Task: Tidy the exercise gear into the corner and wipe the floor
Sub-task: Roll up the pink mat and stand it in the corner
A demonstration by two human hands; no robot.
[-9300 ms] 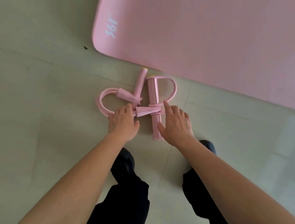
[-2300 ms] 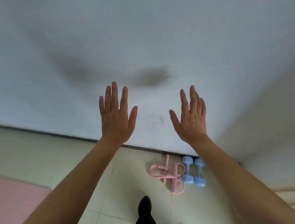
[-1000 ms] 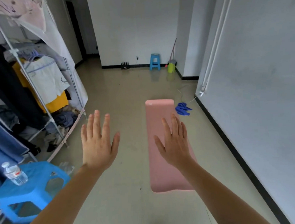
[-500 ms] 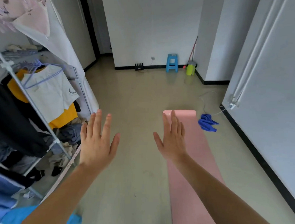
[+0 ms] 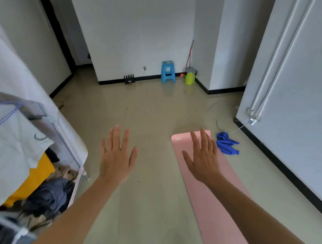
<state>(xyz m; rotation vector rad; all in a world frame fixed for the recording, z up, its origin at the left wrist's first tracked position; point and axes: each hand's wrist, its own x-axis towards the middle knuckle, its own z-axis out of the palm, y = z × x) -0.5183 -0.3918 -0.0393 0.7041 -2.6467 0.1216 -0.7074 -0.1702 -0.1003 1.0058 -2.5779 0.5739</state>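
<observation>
A long pink exercise mat (image 5: 211,202) lies flat on the floor, running from the bottom right toward the middle of the room. A crumpled blue cloth (image 5: 226,143) sits on the floor just right of the mat's far end. My left hand (image 5: 117,157) is held out in the air over bare floor, fingers straight and spread, holding nothing. My right hand (image 5: 204,157) is held out above the mat's far half, fingers straight, also empty. The pink resistance band and the dumbbells are out of view.
A clothes rack (image 5: 28,146) with hanging garments and piled clothes fills the left side. A white wall (image 5: 294,116) with a black skirting runs along the right. At the far wall stand a blue stool (image 5: 167,71), a green bucket (image 5: 190,77) and a black power strip (image 5: 129,79).
Over the last second I have moved forward along the room: the mat's far end, the blue cloth and the far wall are closer. Both hands stay raised, flat and empty.
</observation>
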